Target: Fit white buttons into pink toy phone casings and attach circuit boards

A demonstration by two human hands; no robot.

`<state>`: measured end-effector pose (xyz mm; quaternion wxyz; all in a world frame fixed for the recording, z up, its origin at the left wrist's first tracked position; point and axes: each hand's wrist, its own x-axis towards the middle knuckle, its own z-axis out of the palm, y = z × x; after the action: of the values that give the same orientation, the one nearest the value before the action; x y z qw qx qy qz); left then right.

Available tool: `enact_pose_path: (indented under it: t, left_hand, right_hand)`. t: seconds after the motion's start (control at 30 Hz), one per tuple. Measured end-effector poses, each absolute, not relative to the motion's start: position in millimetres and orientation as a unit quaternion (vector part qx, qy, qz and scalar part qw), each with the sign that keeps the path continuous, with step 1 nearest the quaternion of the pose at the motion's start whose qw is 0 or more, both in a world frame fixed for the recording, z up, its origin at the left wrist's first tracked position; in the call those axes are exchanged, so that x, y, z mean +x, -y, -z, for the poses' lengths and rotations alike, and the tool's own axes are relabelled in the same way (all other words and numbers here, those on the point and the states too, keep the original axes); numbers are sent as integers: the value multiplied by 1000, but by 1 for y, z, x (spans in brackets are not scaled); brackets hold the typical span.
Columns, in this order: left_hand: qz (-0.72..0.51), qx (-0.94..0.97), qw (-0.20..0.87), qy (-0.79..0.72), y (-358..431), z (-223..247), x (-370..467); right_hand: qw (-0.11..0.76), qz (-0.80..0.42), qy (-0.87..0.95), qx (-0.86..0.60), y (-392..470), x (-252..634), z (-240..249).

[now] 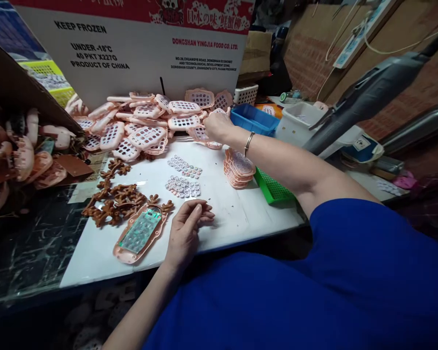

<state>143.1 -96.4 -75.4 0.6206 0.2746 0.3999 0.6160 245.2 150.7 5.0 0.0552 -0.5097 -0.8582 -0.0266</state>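
My right hand (219, 127) reaches to the right end of a heap of pink plastic shells with button holes (148, 137). It touches the heap, but its fingertips are hidden, so any grip cannot be seen. Near the front edge of the white tabletop, my left hand (184, 233) rests with fingers loosely bent and thumb apart, nothing visible in it. Left of it lies a pink shell half (126, 255) with a green circuit board (141, 231) and brown antlers at its top. Ahead of my left hand are two groups of small white keys (182, 187).
Brown antler pieces (113, 204) lie at left. A stack of pink shell plates (239, 170) stands beside a green basket (273, 187). Behind are a blue bin (253, 119), a white tub (301, 116) and a printed carton (142, 53). A grey tool (365, 92) slants in from the right.
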Motion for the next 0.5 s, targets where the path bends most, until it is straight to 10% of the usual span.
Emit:
enact_pose_path:
  t: [0.2, 0.33, 0.5]
  left_hand:
    - [-666, 222, 598, -386, 93, 75, 145]
    - [-745, 177, 534, -358, 91, 69, 144]
    - [-756, 109, 539, -354, 94, 54, 136]
  right_hand:
    - [107, -142, 874, -451, -80, 247, -31]
    - [-19, -377, 879, -292, -35, 242, -25]
    - [7, -266, 907, -327, -49, 231, -14]
